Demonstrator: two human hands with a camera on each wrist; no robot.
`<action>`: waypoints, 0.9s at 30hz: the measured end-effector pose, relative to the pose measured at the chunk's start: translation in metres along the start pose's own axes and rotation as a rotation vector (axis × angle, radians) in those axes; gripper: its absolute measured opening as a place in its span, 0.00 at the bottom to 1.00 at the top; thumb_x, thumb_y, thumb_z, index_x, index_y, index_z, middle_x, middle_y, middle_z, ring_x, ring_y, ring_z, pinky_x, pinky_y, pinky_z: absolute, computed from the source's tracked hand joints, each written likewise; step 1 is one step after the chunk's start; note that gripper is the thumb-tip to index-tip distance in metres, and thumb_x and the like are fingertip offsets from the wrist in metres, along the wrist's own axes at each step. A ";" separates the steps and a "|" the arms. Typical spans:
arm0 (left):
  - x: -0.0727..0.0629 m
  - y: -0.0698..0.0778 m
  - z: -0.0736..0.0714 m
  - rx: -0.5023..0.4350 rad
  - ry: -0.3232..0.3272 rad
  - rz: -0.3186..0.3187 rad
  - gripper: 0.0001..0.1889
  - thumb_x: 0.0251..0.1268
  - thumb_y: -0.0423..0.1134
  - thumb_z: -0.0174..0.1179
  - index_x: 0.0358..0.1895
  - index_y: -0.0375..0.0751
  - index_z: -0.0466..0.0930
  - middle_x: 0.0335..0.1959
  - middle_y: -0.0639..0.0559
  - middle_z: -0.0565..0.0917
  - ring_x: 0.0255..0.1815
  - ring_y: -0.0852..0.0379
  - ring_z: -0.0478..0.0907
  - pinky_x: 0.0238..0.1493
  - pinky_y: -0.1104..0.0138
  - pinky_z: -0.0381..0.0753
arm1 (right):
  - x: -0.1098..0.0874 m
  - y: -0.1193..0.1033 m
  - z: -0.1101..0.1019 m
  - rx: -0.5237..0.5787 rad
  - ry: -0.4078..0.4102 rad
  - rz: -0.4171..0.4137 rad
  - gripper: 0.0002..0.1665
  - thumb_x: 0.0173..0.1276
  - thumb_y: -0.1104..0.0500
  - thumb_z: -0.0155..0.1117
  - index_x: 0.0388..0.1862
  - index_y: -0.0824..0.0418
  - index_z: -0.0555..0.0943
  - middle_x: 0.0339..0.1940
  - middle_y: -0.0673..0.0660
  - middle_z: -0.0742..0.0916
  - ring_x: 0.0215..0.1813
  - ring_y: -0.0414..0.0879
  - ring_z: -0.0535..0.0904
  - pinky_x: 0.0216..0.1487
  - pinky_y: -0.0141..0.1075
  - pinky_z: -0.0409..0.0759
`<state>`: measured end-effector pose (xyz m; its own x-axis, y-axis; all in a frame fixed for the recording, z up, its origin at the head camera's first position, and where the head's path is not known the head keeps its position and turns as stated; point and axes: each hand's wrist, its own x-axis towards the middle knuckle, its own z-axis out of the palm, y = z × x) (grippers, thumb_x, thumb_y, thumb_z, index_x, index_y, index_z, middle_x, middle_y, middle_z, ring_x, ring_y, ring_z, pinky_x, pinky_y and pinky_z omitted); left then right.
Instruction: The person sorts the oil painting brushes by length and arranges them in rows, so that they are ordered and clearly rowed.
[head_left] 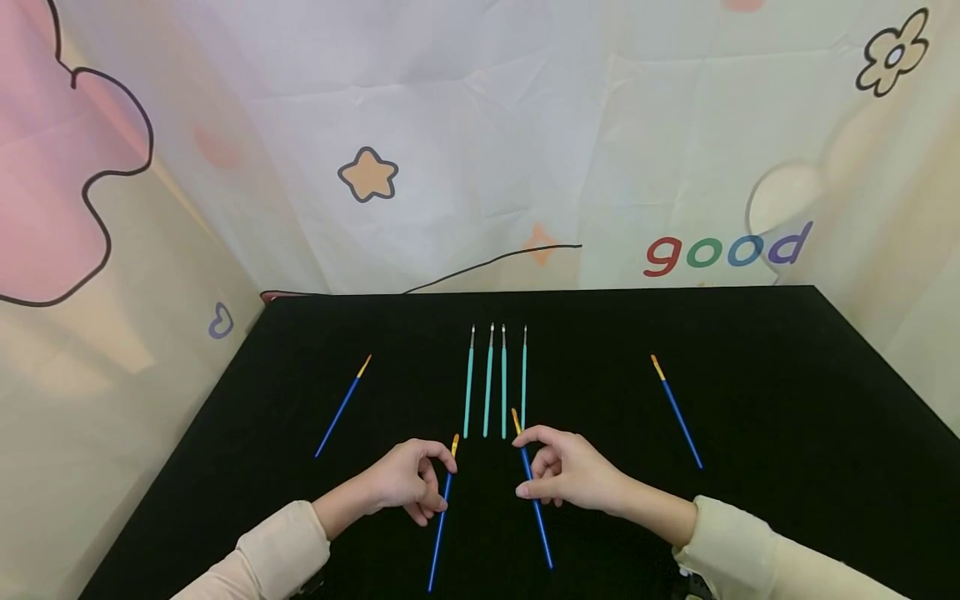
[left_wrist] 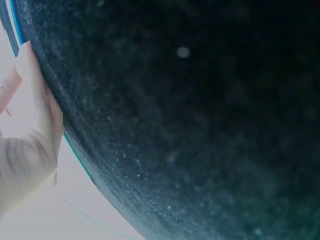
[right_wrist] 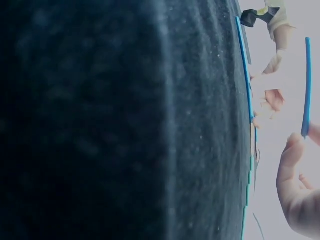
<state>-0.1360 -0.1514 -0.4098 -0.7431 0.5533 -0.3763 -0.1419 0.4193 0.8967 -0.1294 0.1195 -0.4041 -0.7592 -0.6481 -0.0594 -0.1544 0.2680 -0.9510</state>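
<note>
My left hand [head_left: 408, 479] holds a blue paintbrush [head_left: 438, 546], index finger by the gold ferrule and thumb lower on the handle. In the right wrist view this brush lies close along the black surface. Another blue paintbrush [head_left: 542, 533] is in my right hand [head_left: 573, 471], gripped with the forefinger near the ferrule and the thumb farther down. Its handle [right_wrist: 307, 85] stands off the surface in the right wrist view. Beyond the hands, several teal paintbrushes [head_left: 488, 392] lie side by side, bristles pointing away. The right-hand brush tip overlaps the rightmost teal one's lower end.
One blue paintbrush [head_left: 342, 417] lies slanted at the left of the black table [head_left: 225, 508]. A second blue paintbrush [head_left: 678, 417] lies slanted at the right. Behind the table's far edge hangs a printed curtain [head_left: 480, 167].
</note>
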 end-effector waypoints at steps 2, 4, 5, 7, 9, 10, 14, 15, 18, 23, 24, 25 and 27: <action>0.000 0.000 0.000 0.001 0.000 -0.002 0.18 0.50 0.22 0.61 0.47 0.33 0.71 0.20 0.46 0.77 0.18 0.57 0.77 0.22 0.61 0.81 | 0.002 0.000 0.003 -0.004 -0.004 0.010 0.32 0.58 0.59 0.65 0.58 0.69 0.65 0.24 0.55 0.81 0.22 0.49 0.77 0.23 0.32 0.77; 0.000 0.000 0.000 0.002 0.000 -0.002 0.18 0.50 0.22 0.61 0.47 0.33 0.71 0.20 0.46 0.77 0.18 0.57 0.77 0.22 0.61 0.81 | 0.003 0.000 0.005 -0.002 -0.006 0.018 0.32 0.58 0.59 0.65 0.58 0.69 0.65 0.24 0.54 0.81 0.22 0.49 0.77 0.23 0.32 0.77; 0.000 0.000 0.000 0.002 0.000 -0.002 0.18 0.50 0.22 0.61 0.47 0.33 0.71 0.21 0.46 0.77 0.18 0.57 0.77 0.22 0.61 0.81 | 0.004 0.000 0.006 0.003 -0.007 0.021 0.32 0.58 0.59 0.65 0.58 0.69 0.65 0.24 0.54 0.82 0.22 0.49 0.78 0.24 0.32 0.77; 0.000 0.000 0.000 0.002 0.000 -0.002 0.18 0.50 0.22 0.61 0.47 0.33 0.71 0.21 0.46 0.77 0.18 0.56 0.77 0.22 0.61 0.81 | 0.005 0.001 0.008 0.020 -0.010 0.026 0.32 0.58 0.59 0.65 0.58 0.69 0.65 0.24 0.54 0.82 0.22 0.48 0.78 0.24 0.32 0.77; 0.000 0.000 0.000 0.002 0.000 -0.006 0.18 0.50 0.22 0.61 0.47 0.33 0.71 0.21 0.46 0.77 0.18 0.56 0.77 0.22 0.61 0.81 | 0.005 0.001 0.010 0.033 -0.012 0.032 0.31 0.58 0.59 0.65 0.57 0.69 0.65 0.24 0.54 0.82 0.23 0.47 0.78 0.25 0.33 0.78; 0.000 0.001 0.000 0.003 0.000 -0.007 0.19 0.50 0.22 0.61 0.47 0.33 0.71 0.21 0.46 0.77 0.18 0.56 0.77 0.22 0.61 0.81 | 0.006 0.001 0.012 0.039 -0.012 0.037 0.31 0.58 0.59 0.65 0.57 0.69 0.65 0.24 0.54 0.82 0.23 0.47 0.78 0.25 0.33 0.78; 0.000 0.001 -0.001 0.004 -0.006 -0.017 0.19 0.50 0.23 0.61 0.48 0.33 0.71 0.21 0.45 0.77 0.18 0.56 0.77 0.23 0.61 0.81 | 0.007 0.003 0.015 0.050 -0.007 0.049 0.32 0.57 0.59 0.65 0.57 0.69 0.65 0.24 0.54 0.82 0.23 0.45 0.78 0.25 0.33 0.78; 0.000 0.000 -0.002 0.004 -0.008 -0.018 0.19 0.50 0.23 0.61 0.48 0.33 0.71 0.22 0.45 0.77 0.18 0.56 0.77 0.23 0.61 0.81 | 0.008 0.004 0.016 0.059 -0.005 0.053 0.32 0.57 0.59 0.65 0.57 0.69 0.64 0.24 0.54 0.82 0.24 0.45 0.78 0.25 0.33 0.78; 0.001 0.000 -0.002 0.002 -0.015 -0.024 0.20 0.50 0.24 0.61 0.49 0.33 0.70 0.22 0.45 0.77 0.19 0.56 0.77 0.23 0.61 0.81 | 0.009 0.005 0.018 0.088 0.002 0.062 0.32 0.57 0.60 0.65 0.58 0.69 0.64 0.25 0.55 0.82 0.24 0.45 0.79 0.25 0.33 0.78; 0.002 -0.001 -0.002 0.003 -0.021 -0.033 0.19 0.51 0.24 0.61 0.48 0.34 0.70 0.22 0.45 0.77 0.19 0.56 0.77 0.23 0.62 0.81 | 0.011 0.006 0.020 0.108 0.013 0.077 0.32 0.57 0.60 0.65 0.57 0.68 0.64 0.24 0.55 0.83 0.25 0.46 0.79 0.26 0.33 0.78; 0.002 -0.001 -0.002 0.003 -0.020 -0.032 0.19 0.51 0.23 0.61 0.48 0.34 0.70 0.22 0.45 0.77 0.19 0.56 0.77 0.23 0.62 0.81 | 0.012 0.006 0.020 0.104 0.016 0.077 0.32 0.57 0.60 0.65 0.57 0.68 0.64 0.24 0.54 0.83 0.25 0.46 0.79 0.26 0.33 0.78; 0.002 -0.001 -0.002 0.003 -0.021 -0.031 0.19 0.51 0.23 0.61 0.48 0.33 0.71 0.22 0.45 0.77 0.19 0.56 0.77 0.23 0.62 0.81 | 0.013 0.007 0.021 0.101 0.016 0.073 0.32 0.57 0.60 0.65 0.57 0.68 0.64 0.24 0.54 0.83 0.25 0.46 0.79 0.26 0.33 0.78; 0.002 -0.001 -0.002 0.004 -0.020 -0.026 0.19 0.51 0.23 0.61 0.47 0.33 0.71 0.22 0.45 0.77 0.19 0.56 0.77 0.23 0.62 0.81 | 0.013 0.007 0.022 0.097 0.014 0.068 0.32 0.57 0.61 0.65 0.57 0.69 0.64 0.24 0.54 0.83 0.25 0.45 0.79 0.25 0.33 0.78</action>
<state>-0.1389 -0.1519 -0.4111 -0.7261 0.5565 -0.4038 -0.1583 0.4362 0.8858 -0.1265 0.0968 -0.4183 -0.7748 -0.6205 -0.1211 -0.0406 0.2400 -0.9699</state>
